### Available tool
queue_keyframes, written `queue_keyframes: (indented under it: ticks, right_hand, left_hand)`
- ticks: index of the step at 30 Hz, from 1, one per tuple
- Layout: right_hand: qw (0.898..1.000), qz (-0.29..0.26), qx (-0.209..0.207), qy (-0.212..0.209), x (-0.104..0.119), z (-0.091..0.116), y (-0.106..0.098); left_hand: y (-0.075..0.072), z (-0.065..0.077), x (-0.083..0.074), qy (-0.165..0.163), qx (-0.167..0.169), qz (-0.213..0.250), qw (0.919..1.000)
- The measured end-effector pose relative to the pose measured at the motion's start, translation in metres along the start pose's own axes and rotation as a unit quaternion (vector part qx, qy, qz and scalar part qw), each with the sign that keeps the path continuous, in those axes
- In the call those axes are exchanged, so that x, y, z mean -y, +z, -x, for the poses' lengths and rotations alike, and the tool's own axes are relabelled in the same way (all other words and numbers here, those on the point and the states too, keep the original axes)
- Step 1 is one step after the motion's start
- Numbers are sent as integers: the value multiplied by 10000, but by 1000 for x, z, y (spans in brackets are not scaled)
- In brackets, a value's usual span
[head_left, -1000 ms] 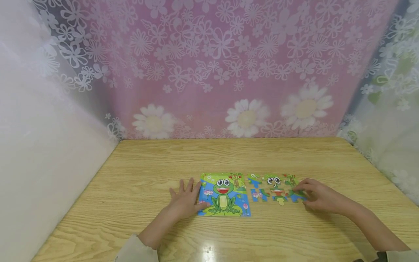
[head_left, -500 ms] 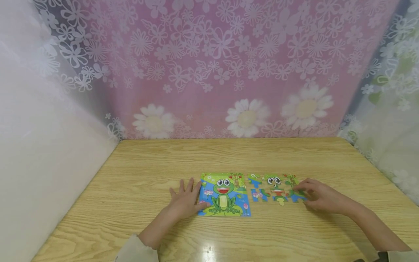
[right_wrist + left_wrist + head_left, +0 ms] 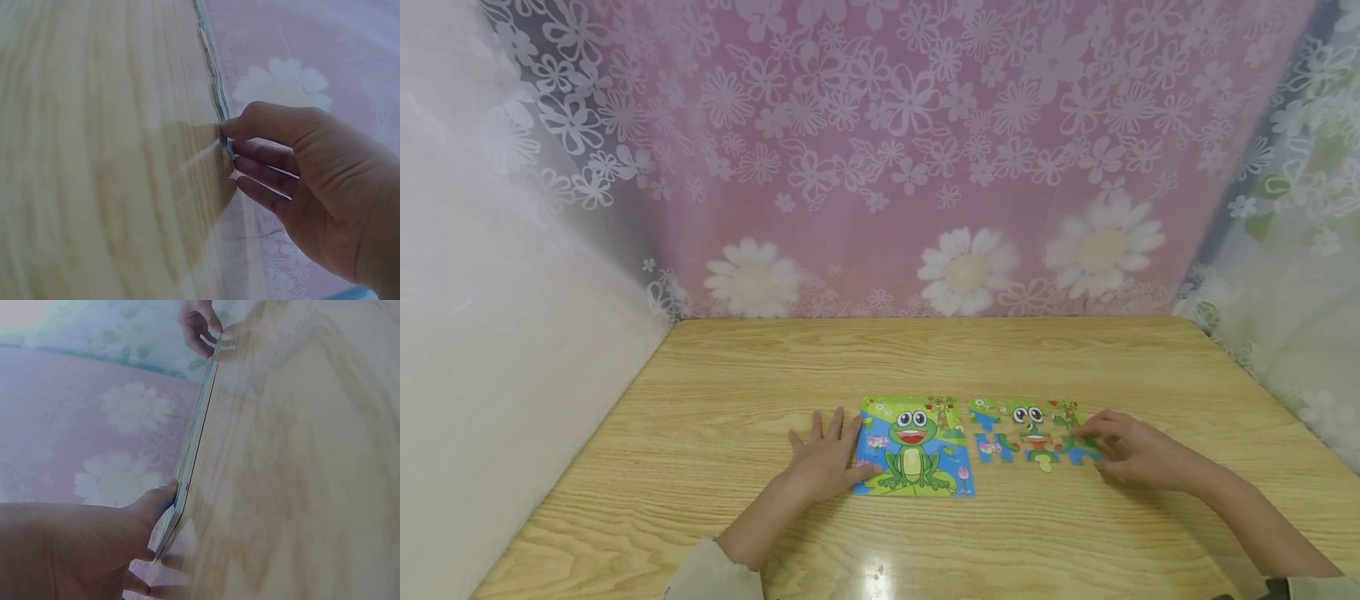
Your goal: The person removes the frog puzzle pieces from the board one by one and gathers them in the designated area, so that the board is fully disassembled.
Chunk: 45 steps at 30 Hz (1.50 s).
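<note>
My left hand [image 3: 823,462] lies on the table with its fingers spread, left of a frog picture board [image 3: 913,457]. Its thumb rests on the board's left edge, and the left wrist view shows the board edge-on. Right of the board lie several frog jigsaw pieces [image 3: 1041,457], loosely arranged into part of a frog face with gaps between them. Bent but loose, the fingers of my right hand [image 3: 1135,450] touch the rightmost green-and-blue piece [image 3: 1081,455], partly covering it. In the right wrist view the thumb meets the thin edge of the pieces [image 3: 217,94].
The wood-grain table [image 3: 880,358] reaches back to a pink floral curtain [image 3: 865,192]. Pale sheets hang at the left and right sides. A light reflection shows on the table near the front.
</note>
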State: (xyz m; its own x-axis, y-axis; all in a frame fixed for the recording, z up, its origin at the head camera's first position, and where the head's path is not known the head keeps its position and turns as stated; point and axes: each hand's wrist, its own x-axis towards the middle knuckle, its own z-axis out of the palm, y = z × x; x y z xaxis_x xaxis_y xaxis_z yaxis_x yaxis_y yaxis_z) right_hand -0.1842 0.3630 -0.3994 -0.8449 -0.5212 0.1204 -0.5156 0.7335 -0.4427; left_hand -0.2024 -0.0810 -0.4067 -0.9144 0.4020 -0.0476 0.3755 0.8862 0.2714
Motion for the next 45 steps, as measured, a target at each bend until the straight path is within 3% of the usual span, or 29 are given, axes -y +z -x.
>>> queue_keyframes:
  ticks: [9, 15, 19, 23, 30, 36, 45]
  right_hand:
    - [9993, -292, -178, -144, 18, -7, -7]
    - [9990, 8, -154, -425, 41, -26, -5]
    - [9972, 46, -163, -732, 55, -44, 4]
    - [9964, -236, 89, -811, 68, -63, 14]
    - [9932, -205, 420, -1067, 94, -95, 32]
    - [9890, -318, 616, -1309, 116, -114, 46]
    - [9878, -235, 879, -1266, 140, -136, 68]
  left_hand:
    - [-3, 2, -2, 15, 22, 76, 10000]
    - [-1, 0, 3, 0, 182, 224, 9996]
    - [-4, 0, 9, 87, 358, 420, 9984]
    - [-11, 4, 10, 306, 521, 573, 9965]
    - [-16, 6, 10, 707, 589, 483, 9946]
    - [-14, 3, 12, 742, 687, 403, 9941]
    - [-16, 6, 11, 792, 746, 451, 9930]
